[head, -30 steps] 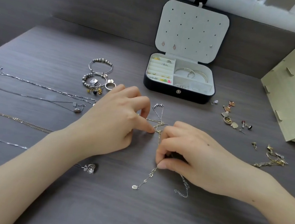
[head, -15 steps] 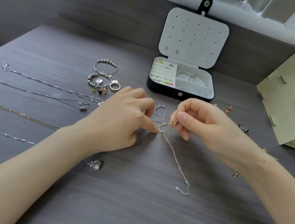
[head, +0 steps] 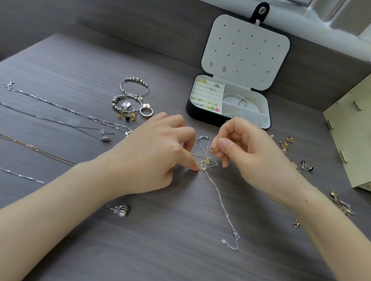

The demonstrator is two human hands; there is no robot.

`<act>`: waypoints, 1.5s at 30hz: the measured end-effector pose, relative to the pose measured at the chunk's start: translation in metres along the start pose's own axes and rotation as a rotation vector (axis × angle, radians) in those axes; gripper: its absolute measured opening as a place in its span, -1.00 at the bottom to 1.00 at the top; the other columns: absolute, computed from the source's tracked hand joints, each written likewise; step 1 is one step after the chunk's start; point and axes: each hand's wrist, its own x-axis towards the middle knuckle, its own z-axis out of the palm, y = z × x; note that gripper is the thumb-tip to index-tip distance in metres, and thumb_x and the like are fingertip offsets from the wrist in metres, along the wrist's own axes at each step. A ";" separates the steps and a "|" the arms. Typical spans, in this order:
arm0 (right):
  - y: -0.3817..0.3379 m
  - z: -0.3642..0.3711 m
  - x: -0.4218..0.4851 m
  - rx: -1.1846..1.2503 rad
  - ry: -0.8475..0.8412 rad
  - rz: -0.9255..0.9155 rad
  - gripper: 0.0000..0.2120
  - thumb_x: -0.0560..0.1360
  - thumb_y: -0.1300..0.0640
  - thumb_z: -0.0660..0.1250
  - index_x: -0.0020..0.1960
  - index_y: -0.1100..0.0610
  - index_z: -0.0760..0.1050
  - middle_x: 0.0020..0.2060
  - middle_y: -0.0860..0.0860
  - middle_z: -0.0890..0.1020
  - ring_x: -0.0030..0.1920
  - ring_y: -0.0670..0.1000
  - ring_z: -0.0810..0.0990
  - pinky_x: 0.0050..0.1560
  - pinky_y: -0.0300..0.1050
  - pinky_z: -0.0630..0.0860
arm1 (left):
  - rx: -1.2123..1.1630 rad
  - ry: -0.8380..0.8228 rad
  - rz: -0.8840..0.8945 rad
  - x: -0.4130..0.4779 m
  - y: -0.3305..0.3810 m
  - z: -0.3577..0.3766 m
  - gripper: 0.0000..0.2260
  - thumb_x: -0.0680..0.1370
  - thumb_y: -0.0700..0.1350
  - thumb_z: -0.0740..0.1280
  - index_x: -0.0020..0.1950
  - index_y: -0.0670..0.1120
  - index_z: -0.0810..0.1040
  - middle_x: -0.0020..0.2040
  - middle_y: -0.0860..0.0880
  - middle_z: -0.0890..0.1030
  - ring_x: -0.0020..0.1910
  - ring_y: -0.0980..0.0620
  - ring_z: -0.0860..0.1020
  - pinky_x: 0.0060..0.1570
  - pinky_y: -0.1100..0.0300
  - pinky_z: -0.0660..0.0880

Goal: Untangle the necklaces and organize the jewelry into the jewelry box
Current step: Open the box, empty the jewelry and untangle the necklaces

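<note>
The step now is getting the knot loose. The tangle (head: pixel 205 162) lies on the table (head: pixel 169 264) just in front of the jewelry box (head: pixel 204 119), between the two hands. The left hand (head: pixel 156 155) has its thumb and pointing finger tight together on the edge of the tangle and holds it down. The right hand (head: pixel 252 155) pinches a small gold charm (head: pixel 213 149) between thumb and finger. It holds the charm a little above the knot, on the side nearer the box.

To do this well, I think the left hand should hold the knot flat and not let it slide. The right hand should pull slowly and softly, and feed the charm back through a loop. A hard pull would likely make the knot tighter or snap a thin link.

The chains are very thin and bendy, made of tiny links. One looks gold and one silver. The silver chain (head: pixel 221 201) runs from the tangle away from the box and ends in a small clasp. It is shiny and would likely slip easily on the smooth, dark table.

The box is black outside and white inside, with its lid (head: pixel 246 53) standing open. Left of the box lie round bead bangles (head: pixel 134 86) and, further left, long straight necklaces (head: pixel 59 107). Right of the box lie small earrings (head: pixel 287 142).
</note>
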 end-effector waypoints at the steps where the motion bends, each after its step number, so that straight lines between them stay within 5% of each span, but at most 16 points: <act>1: 0.001 0.000 0.000 -0.020 -0.008 -0.012 -0.80 0.55 0.36 0.19 -0.19 0.12 0.40 -0.27 0.07 0.60 -0.36 -0.04 0.51 -0.28 -0.19 0.48 | 0.001 0.002 -0.001 0.000 0.000 0.000 -0.50 0.26 -0.19 0.00 -0.16 0.10 0.70 -0.27 0.01 0.52 -0.30 -0.07 0.43 -0.28 0.16 0.21; 16: 0.009 0.007 -0.007 -0.284 0.011 -0.175 -0.87 0.43 0.33 0.40 -0.15 0.12 0.53 -0.28 -0.07 0.58 -0.28 -0.07 0.48 -0.22 -0.24 0.43 | -0.014 0.009 -0.009 -0.001 -0.001 0.001 -0.49 0.27 -0.19 -0.01 -0.13 0.11 0.70 -0.26 0.01 0.52 -0.30 -0.08 0.41 -0.30 0.16 0.24; 23: 0.013 0.003 -0.007 -0.425 0.021 -0.247 -0.88 0.37 0.30 0.43 -0.16 0.12 0.56 -0.32 -0.26 0.45 -0.23 -0.23 0.42 -0.17 -0.37 0.33 | -0.042 0.025 -0.007 -0.002 0.000 0.003 -0.49 0.27 -0.20 -0.02 -0.14 0.10 0.70 -0.25 0.02 0.52 -0.28 -0.05 0.40 -0.29 0.17 0.23; 31: 0.025 -0.010 -0.012 -0.481 0.064 -0.224 -0.94 0.41 0.19 0.38 -0.17 0.04 0.56 -0.22 -0.18 0.52 -0.18 -0.15 0.40 -0.16 -0.43 0.27 | -0.134 0.060 -0.046 -0.003 -0.002 0.007 -0.51 0.29 -0.23 0.01 -0.16 0.09 0.69 -0.21 0.02 0.53 -0.23 0.03 0.30 -0.29 0.14 0.24; 37: 0.029 -0.004 -0.014 -0.530 0.028 -0.236 -0.91 0.42 0.04 0.33 -0.17 0.02 0.58 -0.24 -0.08 0.54 -0.18 -0.04 0.40 -0.14 -0.26 0.32 | -0.202 0.087 -0.083 -0.004 -0.001 0.008 -0.52 0.29 -0.24 0.00 -0.18 0.07 0.69 -0.21 0.02 0.53 -0.23 0.05 0.32 -0.28 0.14 0.31; 45: 0.032 0.000 -0.011 -0.585 0.040 -0.287 -0.90 0.43 0.07 0.30 -0.17 0.05 0.59 -0.27 -0.05 0.52 -0.22 0.02 0.41 -0.20 -0.13 0.32 | -0.177 0.134 -0.116 -0.001 0.002 0.008 -0.50 0.29 -0.28 0.03 -0.06 0.03 0.69 -0.19 -0.01 0.54 -0.23 0.08 0.25 -0.28 0.15 0.25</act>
